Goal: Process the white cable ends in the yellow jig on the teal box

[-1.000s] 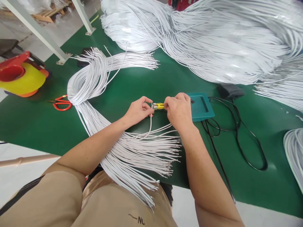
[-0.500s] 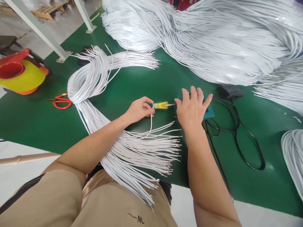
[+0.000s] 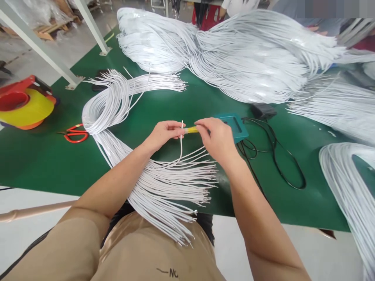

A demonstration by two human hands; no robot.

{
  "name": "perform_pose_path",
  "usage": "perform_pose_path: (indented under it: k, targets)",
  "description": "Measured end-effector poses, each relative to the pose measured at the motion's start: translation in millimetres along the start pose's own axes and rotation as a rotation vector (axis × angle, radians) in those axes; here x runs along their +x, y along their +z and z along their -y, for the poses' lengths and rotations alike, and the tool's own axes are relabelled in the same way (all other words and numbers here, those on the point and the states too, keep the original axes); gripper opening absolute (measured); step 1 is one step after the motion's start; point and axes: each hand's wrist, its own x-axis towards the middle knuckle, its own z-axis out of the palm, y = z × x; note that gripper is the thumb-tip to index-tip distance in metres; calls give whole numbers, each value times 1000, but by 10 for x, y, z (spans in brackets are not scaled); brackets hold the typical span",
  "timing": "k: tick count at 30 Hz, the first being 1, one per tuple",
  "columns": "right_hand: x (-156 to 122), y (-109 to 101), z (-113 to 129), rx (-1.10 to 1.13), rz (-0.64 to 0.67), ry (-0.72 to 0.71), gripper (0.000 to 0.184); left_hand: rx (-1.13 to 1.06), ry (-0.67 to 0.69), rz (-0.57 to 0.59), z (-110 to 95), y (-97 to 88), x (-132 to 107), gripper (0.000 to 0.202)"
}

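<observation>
My left hand (image 3: pixel 164 134) pinches a single white cable (image 3: pixel 181 146) near its end, which sticks up past the fingertips. Against the cable lies a small yellow strip (image 3: pixel 191 129) with a pale end by my left fingers. My right hand (image 3: pixel 217 137) has its thumb and fingers closed on the strip's other end. Behind my right hand is a teal device (image 3: pixel 239 127), partly covered. The held cable runs down to a bundle of white cables (image 3: pixel 178 181), whose loose ends spread below both hands.
Red-handled scissors (image 3: pixel 76 134) lie left of the cable coil (image 3: pixel 98 113). A large heap of white cables (image 3: pixel 249 58) fills the back. A black adapter (image 3: pixel 263 111) and a black cord (image 3: pixel 288 187) are to the right. Tape rolls (image 3: pixel 27 105) stand far left; more cables (image 3: pixel 340 168) hang at right.
My right hand has left the top of the teal device, moved left and closed on the yellow strip. My left hand still pinches the cable. The camera view has shifted.
</observation>
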Motion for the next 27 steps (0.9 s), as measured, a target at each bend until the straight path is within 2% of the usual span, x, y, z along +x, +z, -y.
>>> perform_pose_path:
  k: [4, 8, 11, 13, 15, 17, 19, 21, 22, 24, 27]
  targets:
    - [-230, 15, 502, 48, 197, -156, 24, -53, 19, 15, -23, 21, -40, 41]
    - [-474, 181, 914, -4, 434, -320, 24, -21, 32, 71, -115, 72, -111, 42]
    - [-625, 331, 1086, -23, 492, -347, 22, 92, 34, 152, -282, 52, -176, 51]
    - [-708, 421, 1153, -44, 492, -322, 34, 280, 94, 109, -435, -70, -212, 59]
    - [-779, 498, 1197, -62, 515, -268, 57, 507, 183, -54, -584, -325, -244, 63]
    - [-835, 563, 1227, -75, 556, -217, 74, 655, 202, -250, -684, -706, -285, 57]
    - [-875, 624, 1252, -78, 570, -199, 84, 750, 144, -470, -711, -1149, -347, 48]
    - [-897, 692, 1281, -86, 561, -185, 93, 836, 16, -696, -677, -1560, -424, 37]
    - [-901, 729, 1299, -94, 556, -176, 96, 842, -56, -764, -648, -1728, -465, 33]
    - [-895, 807, 1344, -123, 545, -157, 103, 835, -106, -776, -586, -1965, -542, 30]
    - [-865, 899, 1422, -177, 513, -141, 107, 791, -122, -761, -520, -2088, -640, 38]
